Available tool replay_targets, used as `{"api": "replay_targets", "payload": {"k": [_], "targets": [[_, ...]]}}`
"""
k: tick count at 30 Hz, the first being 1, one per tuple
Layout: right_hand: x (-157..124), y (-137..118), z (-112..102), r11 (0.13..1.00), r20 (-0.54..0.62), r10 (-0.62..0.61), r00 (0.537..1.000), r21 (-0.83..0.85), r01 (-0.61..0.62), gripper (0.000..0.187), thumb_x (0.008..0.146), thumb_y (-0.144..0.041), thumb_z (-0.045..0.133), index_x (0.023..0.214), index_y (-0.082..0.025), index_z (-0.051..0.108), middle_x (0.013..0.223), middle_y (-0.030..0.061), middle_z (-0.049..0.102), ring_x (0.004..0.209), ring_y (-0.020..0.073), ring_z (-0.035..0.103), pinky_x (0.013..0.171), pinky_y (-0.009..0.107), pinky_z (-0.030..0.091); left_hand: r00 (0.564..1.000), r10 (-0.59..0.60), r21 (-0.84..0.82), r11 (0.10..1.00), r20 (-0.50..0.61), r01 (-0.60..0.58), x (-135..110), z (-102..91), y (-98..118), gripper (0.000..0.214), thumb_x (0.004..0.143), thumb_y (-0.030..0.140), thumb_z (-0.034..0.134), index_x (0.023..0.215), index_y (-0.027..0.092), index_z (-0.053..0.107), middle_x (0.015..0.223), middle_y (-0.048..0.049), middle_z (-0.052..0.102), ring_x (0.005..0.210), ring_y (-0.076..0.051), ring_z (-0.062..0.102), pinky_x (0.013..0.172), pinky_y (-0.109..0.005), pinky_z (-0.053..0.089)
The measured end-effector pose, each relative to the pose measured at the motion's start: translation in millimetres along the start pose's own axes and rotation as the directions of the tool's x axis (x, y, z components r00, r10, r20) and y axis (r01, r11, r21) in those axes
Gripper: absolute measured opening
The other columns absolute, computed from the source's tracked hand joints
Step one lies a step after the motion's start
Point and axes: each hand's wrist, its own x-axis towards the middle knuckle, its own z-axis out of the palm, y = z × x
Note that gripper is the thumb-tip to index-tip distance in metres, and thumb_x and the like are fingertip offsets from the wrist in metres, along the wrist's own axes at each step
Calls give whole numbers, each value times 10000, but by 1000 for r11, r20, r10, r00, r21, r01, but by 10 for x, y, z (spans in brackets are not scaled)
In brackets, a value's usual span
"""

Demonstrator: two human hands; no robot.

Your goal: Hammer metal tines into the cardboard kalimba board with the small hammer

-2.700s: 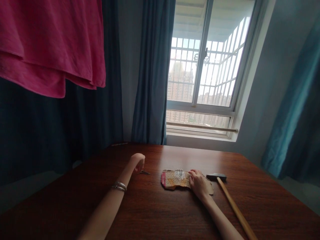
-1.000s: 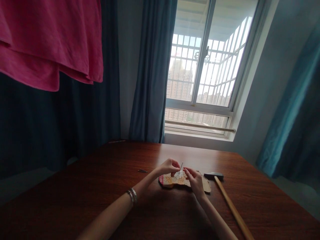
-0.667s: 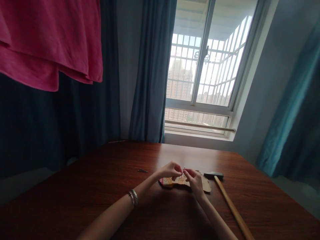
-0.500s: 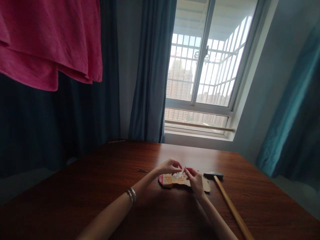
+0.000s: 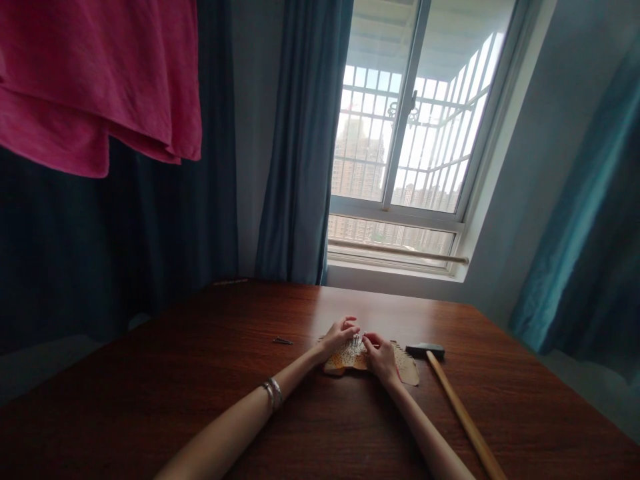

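Note:
A small dotted, cream-and-pink flat piece (image 5: 350, 361) lies on the dark wooden table (image 5: 210, 393), with several thin nails standing in its top. My left hand (image 5: 339, 333) rests over its left part, fingers curled down onto it. My right hand (image 5: 380, 355) is on its middle, thumb and forefinger pinched on a thin nail (image 5: 363, 338) near the standing ones. A bracelet (image 5: 273, 393) sits on my left wrist.
A hammer with a black head (image 5: 425, 349) and long wooden handle (image 5: 463, 417) lies to the right of the piece. Loose nails (image 5: 281, 341) lie to the left. Behind are a window, blue curtains and a hanging pink cloth (image 5: 95, 80).
My left hand fetched a nail from the loose ones at left and brought it to the piece, where my right hand pinched it. Both hands have now lowered onto the piece.

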Motion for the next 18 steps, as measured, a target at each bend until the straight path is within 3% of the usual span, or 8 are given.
{"api": "replay_targets", "payload": {"k": [6, 10, 18], "targets": [[6, -2, 23, 999, -2, 15, 1000, -32, -15, 317, 765, -415, 472, 841, -197, 689, 761, 47, 701, 665, 186, 630, 652, 286, 489, 998, 19, 61, 998, -55, -16, 19, -17, -60, 550, 628, 389, 683, 1063, 98, 517, 831, -73, 624, 745, -156, 587, 688, -268, 437], [-18, -15, 43, 997, 9, -2, 1000, -75, 3, 311, 786, -396, 446, 850, -202, 681, 746, 37, 694, 638, 174, 622, 623, 270, 476, 999, 34, 131, 991, -11, -33, 14, -44, -93, 453, 638, 342, 670, 1010, 110, 555, 839, -76, 642, 772, -166, 594, 708, -276, 446], [-42, -47, 30, 966, 45, -62, 997, -249, 71, 227, 765, -298, 461, 764, -202, 665, 720, 33, 664, 664, 172, 604, 629, 259, 453, 996, 84, 468, 879, 34, -90, 11, -8, -102, 325, 650, 404, 637, 836, 139, 652, 822, -51, 665, 798, -176, 595, 715, -256, 448]]}}
